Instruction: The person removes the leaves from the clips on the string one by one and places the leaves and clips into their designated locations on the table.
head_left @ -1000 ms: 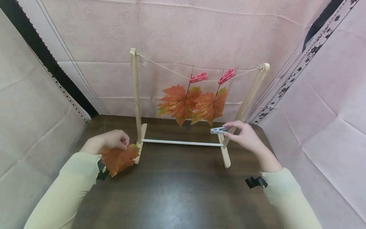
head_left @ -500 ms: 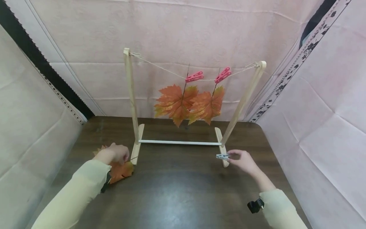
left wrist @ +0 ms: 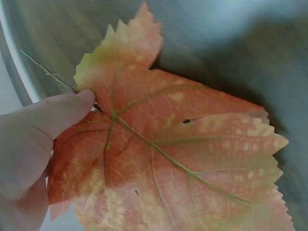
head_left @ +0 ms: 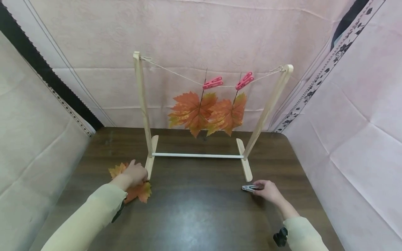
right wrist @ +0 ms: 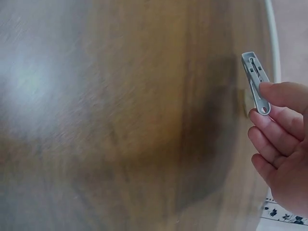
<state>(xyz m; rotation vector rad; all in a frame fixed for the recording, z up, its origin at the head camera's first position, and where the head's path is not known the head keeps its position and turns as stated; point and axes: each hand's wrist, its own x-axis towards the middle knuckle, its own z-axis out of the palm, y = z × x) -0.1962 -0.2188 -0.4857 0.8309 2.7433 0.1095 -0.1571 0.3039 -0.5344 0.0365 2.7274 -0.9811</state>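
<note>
An orange artificial maple leaf (left wrist: 192, 144) is pinched near its stem by my left hand (head_left: 134, 174), low over the table beside the rack's left foot. In the left wrist view the thumb presses on the stem base; the other fingers are mostly hidden behind the leaf. My right hand (head_left: 268, 191) pinches a grey-blue clothespin (right wrist: 256, 82) by its handle end, just in front of the rack's right foot. Two similar leaves, a left one (head_left: 191, 113) and a right one (head_left: 228, 115), hang from the string (head_left: 176, 74), each under a pink clothespin (head_left: 213, 83).
A wooden rack stands at the back of the brown table (head_left: 194, 205), with a left post (head_left: 143, 108), a right post (head_left: 268, 111) and a white crossbar (head_left: 198, 155) low between them. Pale cloth (head_left: 201, 35) encloses the back and both sides.
The right hand has come down and nearer with the clothespin, from beside the right post. My left hand has moved slightly nearer and right, and its leaf has turned under it.
</note>
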